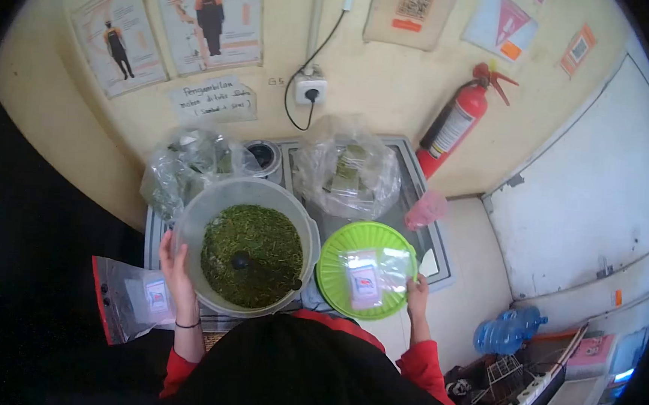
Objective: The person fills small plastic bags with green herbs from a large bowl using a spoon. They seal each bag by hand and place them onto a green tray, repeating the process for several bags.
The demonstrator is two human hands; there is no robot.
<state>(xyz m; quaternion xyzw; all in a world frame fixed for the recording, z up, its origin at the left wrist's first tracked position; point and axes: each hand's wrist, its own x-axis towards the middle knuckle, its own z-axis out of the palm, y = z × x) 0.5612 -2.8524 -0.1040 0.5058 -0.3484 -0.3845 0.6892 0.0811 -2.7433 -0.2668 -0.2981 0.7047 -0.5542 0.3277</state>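
A large translucent plastic tub (188, 212) holds chopped green leaves (253, 250), with a dark round object (241, 260) among them. My left hand (178, 276) rests against the tub's left side, fingers stretched up along its outer wall. To the right of the tub is a round, ribbed green lid (348, 242). On it lies a clear plastic pouch (365, 284) with a printed label. My right hand (417, 292) grips the lid's right rim, close to the pouch's edge; the fingertips are partly hidden.
Clear plastic bags with green contents stand at the back left (192, 163) and back right (349, 167) of the glass-topped surface (423, 243). Another labelled pouch (137, 302) is at far left. A fire extinguisher (454, 125) hangs on the wall; water bottles (507, 330) lie lower right.
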